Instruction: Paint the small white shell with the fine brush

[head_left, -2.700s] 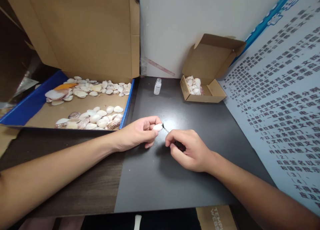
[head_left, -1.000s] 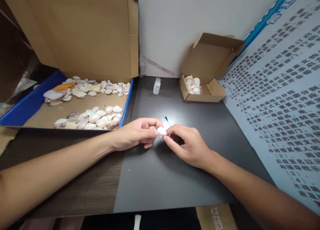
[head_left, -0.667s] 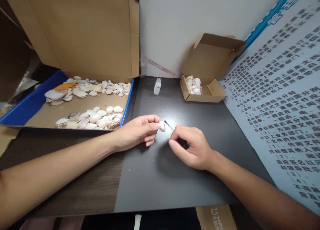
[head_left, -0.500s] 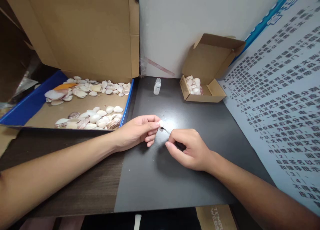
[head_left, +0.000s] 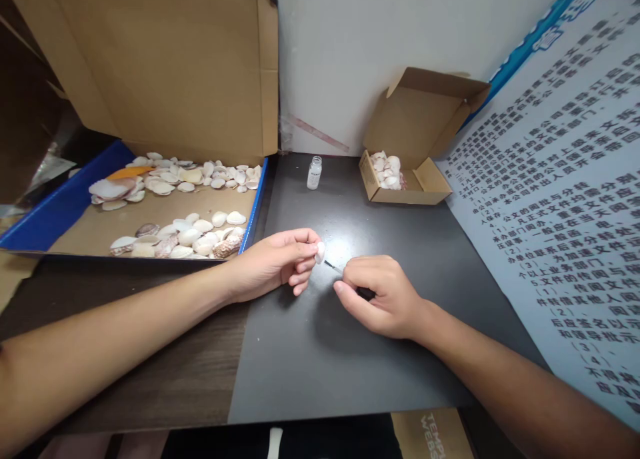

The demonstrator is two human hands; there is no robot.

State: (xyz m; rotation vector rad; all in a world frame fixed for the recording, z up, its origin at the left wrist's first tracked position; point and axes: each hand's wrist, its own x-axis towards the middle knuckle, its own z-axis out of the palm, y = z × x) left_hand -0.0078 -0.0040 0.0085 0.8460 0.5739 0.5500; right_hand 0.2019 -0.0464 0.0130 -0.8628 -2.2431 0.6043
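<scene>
My left hand (head_left: 273,264) rests on the dark mat and pinches a small white shell (head_left: 320,251) between thumb and fingertips, tilted on edge. My right hand (head_left: 383,296) is curled round a thin black brush (head_left: 332,267), its tip just below and right of the shell. Whether the tip touches the shell I cannot tell. A small clear open bottle (head_left: 315,172) stands at the back of the mat.
A blue-edged cardboard tray (head_left: 65,202) with several shells lies at left, a tall cardboard flap behind it. A small open cardboard box (head_left: 407,194) holding several shells sits at back right. A printed sign (head_left: 560,199) leans along the right side.
The right hand drew back from the shell and turned the brush; the tip went from above the shell to below it. The left hand turned the shell on edge.
</scene>
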